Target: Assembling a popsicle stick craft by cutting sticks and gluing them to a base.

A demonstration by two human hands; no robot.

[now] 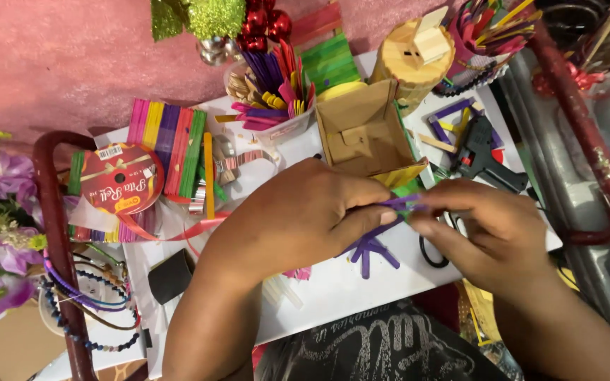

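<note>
Dark printed cloth on the person's lap fills the bottom edge, just under the white table. Above it both hands meet at the table's middle. Left hand and right hand each pinch narrowly on one purple craft stick, held level between the fingertips, just clear of the tabletop. Beneath it lies a cluster of purple sticks, fanned and overlapping. Black scissors lie partly hidden under the right hand. To the left sits a red ribbon spool with ribbon trailing loose. Just behind the hands stands an open cardboard box, and a black glue gun lies to its right. Farther back, a clear tub of coloured sticks and a flat striped mat of sticks crowd the table.
</note>
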